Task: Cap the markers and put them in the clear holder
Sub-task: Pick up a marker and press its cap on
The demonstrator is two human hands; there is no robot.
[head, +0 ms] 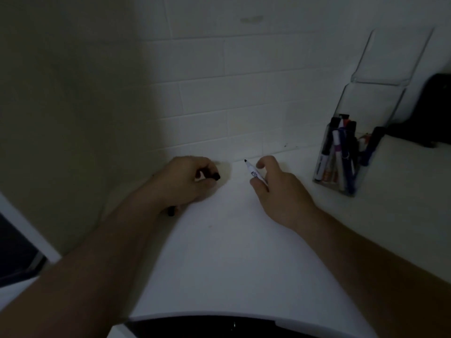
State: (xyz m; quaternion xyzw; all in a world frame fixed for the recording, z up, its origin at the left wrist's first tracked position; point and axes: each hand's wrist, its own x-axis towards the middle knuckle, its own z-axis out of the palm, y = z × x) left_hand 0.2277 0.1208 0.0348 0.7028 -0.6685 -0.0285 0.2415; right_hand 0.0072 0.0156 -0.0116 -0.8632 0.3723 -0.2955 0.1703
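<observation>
Head view, hands: my left hand [188, 178] is curled round a small black cap [215, 176], open end twd the marker. My right hand [275, 184] pinches an uncapped marker [253, 173] low on the barrel, thumb + index, tip up and aimed left at the cap.
Head view, gap: cap and tip near each other, not touching yet.
Head view, 2nd dark piece: something black [171, 211] sticks out under my left wrist, can't tell if cap or marker.
Head view, holder: clear holder [351, 189] stands on the white counter [231, 240] well to the right, already has several capped markers upright in it.
Handling, my read: marker is light, stiff plastic, smooth barrel, prob. slippery. I'd grip mid-barrel, clear of the wet tip. Cap is tiny, easy to fumble; hold by its sides.
Risk: dim light, tip may miss the cap and ink my fingers.
</observation>
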